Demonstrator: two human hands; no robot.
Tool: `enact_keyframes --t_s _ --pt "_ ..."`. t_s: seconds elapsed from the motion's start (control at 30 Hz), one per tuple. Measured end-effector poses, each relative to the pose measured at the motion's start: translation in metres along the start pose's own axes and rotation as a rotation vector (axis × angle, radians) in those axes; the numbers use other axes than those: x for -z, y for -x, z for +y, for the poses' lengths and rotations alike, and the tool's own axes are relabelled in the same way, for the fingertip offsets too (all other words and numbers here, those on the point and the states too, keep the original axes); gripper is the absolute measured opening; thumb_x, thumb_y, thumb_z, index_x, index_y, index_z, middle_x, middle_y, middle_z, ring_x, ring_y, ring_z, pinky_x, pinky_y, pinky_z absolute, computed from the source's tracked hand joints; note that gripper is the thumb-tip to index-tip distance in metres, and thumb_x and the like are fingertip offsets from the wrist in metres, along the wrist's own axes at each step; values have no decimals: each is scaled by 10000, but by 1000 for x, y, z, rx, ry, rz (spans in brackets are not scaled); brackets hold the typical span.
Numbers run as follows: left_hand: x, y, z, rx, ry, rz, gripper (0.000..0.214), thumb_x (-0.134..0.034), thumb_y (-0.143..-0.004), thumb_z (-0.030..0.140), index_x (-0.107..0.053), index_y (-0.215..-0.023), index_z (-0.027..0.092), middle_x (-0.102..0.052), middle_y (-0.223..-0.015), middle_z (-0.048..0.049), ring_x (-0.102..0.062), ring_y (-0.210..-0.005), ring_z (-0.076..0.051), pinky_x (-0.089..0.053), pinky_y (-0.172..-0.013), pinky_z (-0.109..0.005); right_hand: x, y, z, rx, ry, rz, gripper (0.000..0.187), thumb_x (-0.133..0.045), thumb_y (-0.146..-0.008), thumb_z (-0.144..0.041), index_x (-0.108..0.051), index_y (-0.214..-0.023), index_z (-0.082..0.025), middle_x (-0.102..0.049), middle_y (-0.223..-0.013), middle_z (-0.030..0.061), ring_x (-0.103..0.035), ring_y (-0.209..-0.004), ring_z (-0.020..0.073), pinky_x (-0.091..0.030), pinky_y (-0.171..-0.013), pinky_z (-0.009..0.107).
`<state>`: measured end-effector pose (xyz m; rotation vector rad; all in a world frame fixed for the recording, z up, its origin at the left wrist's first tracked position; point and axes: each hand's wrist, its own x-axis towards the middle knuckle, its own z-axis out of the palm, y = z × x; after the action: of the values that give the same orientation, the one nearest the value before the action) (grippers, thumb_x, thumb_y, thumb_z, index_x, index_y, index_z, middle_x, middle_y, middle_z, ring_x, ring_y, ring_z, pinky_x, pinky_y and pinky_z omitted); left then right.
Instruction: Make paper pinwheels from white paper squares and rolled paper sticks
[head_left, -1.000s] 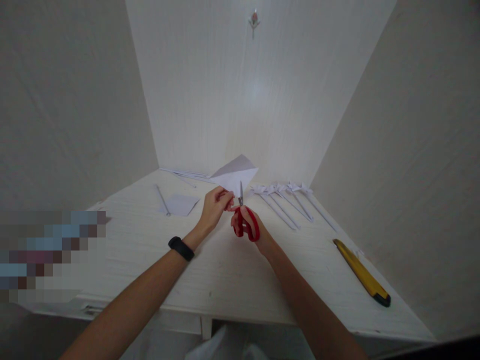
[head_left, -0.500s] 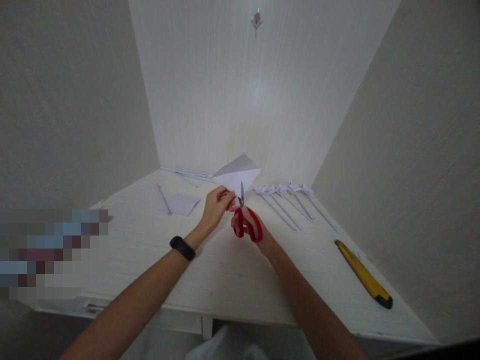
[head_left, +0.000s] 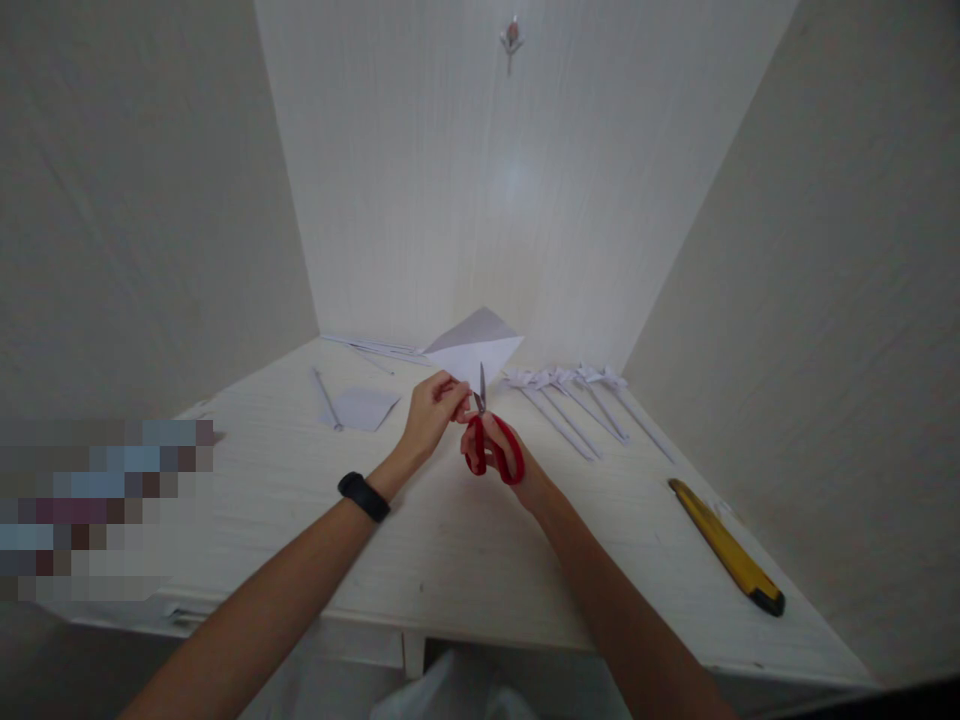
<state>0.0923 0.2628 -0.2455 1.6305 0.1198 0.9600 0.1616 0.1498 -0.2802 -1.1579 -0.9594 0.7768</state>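
My left hand (head_left: 439, 405), with a black band on its wrist, pinches the near corner of a folded white sheet of paper (head_left: 476, 355). The sheet is raised above the table, its darker flap towards the wall. My right hand (head_left: 499, 445) has its fingers through the red handles of a pair of scissors (head_left: 482, 395). The blades are parted and point away from me, at the paper's near corner beside my left fingertips. Whether they touch the paper, I cannot tell.
On the white table (head_left: 450, 540), several paper sticks with folded tops (head_left: 562, 380) lie at right. A yellow cutter knife (head_left: 726, 548) rests near the right edge. At left are a flat paper piece (head_left: 367, 408), a rolled stick (head_left: 328, 398) and thin sticks (head_left: 375, 348) by the wall.
Almost nothing differs. Both hands, the paper and the scissors keep the same position, with only a very slight shift of the whole view.
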Motion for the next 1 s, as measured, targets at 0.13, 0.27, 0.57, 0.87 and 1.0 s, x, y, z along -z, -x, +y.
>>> enact_keyframes --t_s 0.13,0.27,0.57,0.87,1.0 --pt "1 -1 -1 -3 -9 5 240 -555 -777 250 -480 -563 170 -512 -477 40 -472 -436 -89 -354 -452 -218 0 1 -1 0 -1 -6 464 -447 -822 -645 -529 -840 -189 -544 -582 -26 -448 -452 92 -319 -448 234" --pt "1 -2 -4 -12 -3 0 238 -556 -783 253 -490 -571 168 -518 -483 39 -473 -438 -87 -359 -455 -218 -1 3 -3 2 5 13 469 -439 -831 -636 -536 -918 -186 -556 -617 -24 -435 -450 87 -307 -443 235" --pt "1 -1 -2 -21 -4 -3 237 -557 -780 257 -490 -570 170 -520 -477 39 -476 -430 -88 -361 -456 -222 0 3 -1 3 -16 6 485 -449 -821 -636 -537 -996 -192 -579 -681 -14 -447 -463 90 -307 -446 240" --pt "2 -2 -4 -9 -11 3 243 -555 -780 251 -486 -561 171 -517 -471 40 -472 -424 -90 -361 -454 -228 -3 4 -6 5 19 -3 460 -431 -824 -645 -521 -805 -194 -526 -563 -28 -435 -457 96 -310 -458 242" --pt "1 -1 -2 -2 -2 3 241 -561 -777 257 -487 -563 172 -522 -472 37 -477 -430 -93 -363 -457 -228 -2 4 -5 7 18 -8 450 -413 -847 -626 -524 -808 -191 -531 -569 -26 -434 -460 92 -314 -461 237"
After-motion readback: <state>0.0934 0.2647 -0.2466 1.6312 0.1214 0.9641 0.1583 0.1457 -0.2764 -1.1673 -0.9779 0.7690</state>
